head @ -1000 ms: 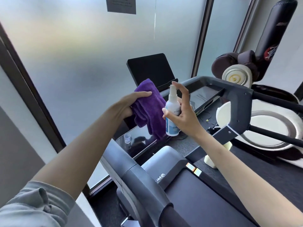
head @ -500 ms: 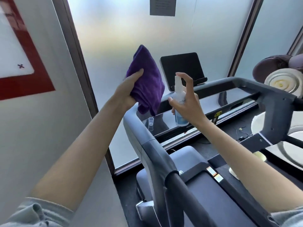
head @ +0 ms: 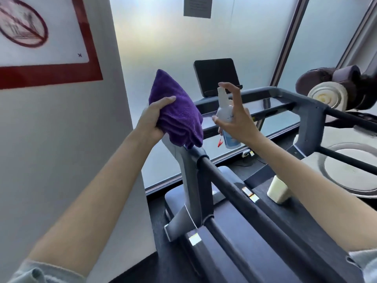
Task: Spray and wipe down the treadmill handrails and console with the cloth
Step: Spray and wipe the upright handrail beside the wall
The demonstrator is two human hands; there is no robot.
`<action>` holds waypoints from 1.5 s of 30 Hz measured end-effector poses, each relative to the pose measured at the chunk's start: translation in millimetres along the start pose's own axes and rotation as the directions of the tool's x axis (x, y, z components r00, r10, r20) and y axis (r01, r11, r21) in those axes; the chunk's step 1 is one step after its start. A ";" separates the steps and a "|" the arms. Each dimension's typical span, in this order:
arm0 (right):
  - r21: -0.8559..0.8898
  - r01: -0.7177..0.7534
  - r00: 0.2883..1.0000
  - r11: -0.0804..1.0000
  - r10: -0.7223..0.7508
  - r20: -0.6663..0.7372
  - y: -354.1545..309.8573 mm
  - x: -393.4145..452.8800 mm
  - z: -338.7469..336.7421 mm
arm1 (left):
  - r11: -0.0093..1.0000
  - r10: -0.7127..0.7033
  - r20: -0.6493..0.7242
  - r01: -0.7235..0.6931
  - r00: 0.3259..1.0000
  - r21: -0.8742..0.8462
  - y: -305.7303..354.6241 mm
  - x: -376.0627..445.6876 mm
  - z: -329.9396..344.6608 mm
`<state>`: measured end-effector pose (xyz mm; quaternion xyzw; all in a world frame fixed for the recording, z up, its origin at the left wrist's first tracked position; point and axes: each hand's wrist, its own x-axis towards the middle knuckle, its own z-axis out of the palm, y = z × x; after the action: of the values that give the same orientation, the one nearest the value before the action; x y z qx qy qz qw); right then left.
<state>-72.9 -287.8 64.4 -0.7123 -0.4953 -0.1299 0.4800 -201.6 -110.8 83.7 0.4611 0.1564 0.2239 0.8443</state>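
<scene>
Change noted: the view has swung left since a second ago, bringing the wall sign [head: 40, 37] into frame; both hands have lifted clear of the console and now sit above the front end of the left handrail. Judged: spray is being put on the cloth, wiping not yet begun.

Treadmill [head: 234, 231]: dark grey frame, black padded left handrail [head: 234, 190], glossy console [head: 265, 103], black tablet screen [head: 217, 76] behind.

Cloth [head: 177, 111]: purple, plush, bunched, gripped by the left hand [head: 152, 119], its lower fold touching the handrail post.

Spray bottle [head: 225, 117]: white, blue-labelled, clasped by the right hand [head: 236, 121], forefinger arched over the nozzle, just beside the cloth.
</scene>
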 end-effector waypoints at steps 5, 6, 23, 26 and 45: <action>0.038 -0.012 0.999 0.999 0.011 0.039 -16.5 -43.1 -22.3 | 1.000 0.000 -0.058 0.001 0.998 0.021 -21.6 -44.8 8.8; 0.048 -0.005 0.998 0.999 0.002 0.062 -18.9 -51.1 -27.8 | 1.000 0.008 -0.074 -0.007 0.997 0.017 -25.6 -53.5 7.8; 0.290 -0.030 0.948 0.957 -0.064 0.310 -1.0 -167.1 -114.9 | 0.988 0.154 -0.503 -0.135 0.850 0.074 -168.3 -209.4 40.0; 0.244 -0.012 0.948 0.970 -0.066 0.310 3.6 -172.3 -115.7 | 0.990 0.143 -0.532 -0.126 0.835 0.067 -181.0 -223.7 41.1; -0.331 -0.004 0.932 0.944 0.123 0.340 55.4 -133.4 -66.2 | 0.987 0.147 -0.530 -0.087 0.835 0.136 -177.0 -178.8 40.4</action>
<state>-71.2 -421.8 -21.0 -0.8089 -0.5222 -0.0630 0.2626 -293.3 -316.8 -34.9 0.4327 0.3702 0.3869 0.7253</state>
